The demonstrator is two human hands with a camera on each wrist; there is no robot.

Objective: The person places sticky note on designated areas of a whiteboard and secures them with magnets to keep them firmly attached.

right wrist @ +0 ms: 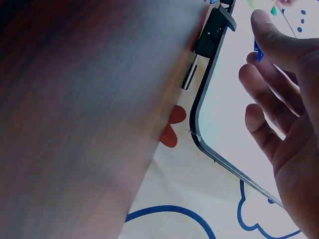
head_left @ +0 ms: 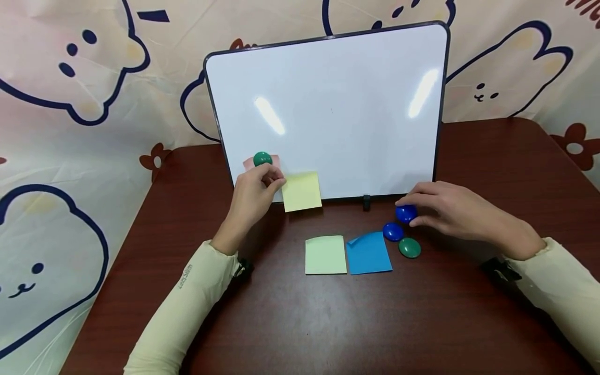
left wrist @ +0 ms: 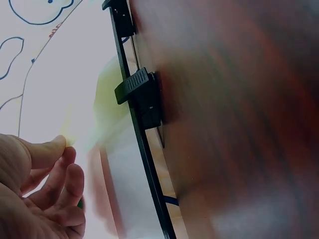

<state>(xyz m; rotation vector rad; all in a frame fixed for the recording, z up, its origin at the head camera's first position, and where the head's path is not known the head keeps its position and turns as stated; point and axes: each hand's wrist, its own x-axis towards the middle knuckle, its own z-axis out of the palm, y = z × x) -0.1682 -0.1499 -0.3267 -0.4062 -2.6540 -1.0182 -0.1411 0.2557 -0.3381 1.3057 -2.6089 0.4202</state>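
Note:
My left hand pinches a yellow sticky note by its left edge, in front of the lower left of the whiteboard. Behind that hand, a pink sticky note sits on the board under a round green magnet. At the right, my right hand holds a round blue magnet between thumb and fingers. Just below it on the table lie another blue magnet and a green magnet. In the left wrist view the yellow note looks blurred and washed out.
A pale green sticky note and a blue sticky note lie side by side on the brown table. A black clip supports the whiteboard's lower edge. Behind stands a patterned cloth.

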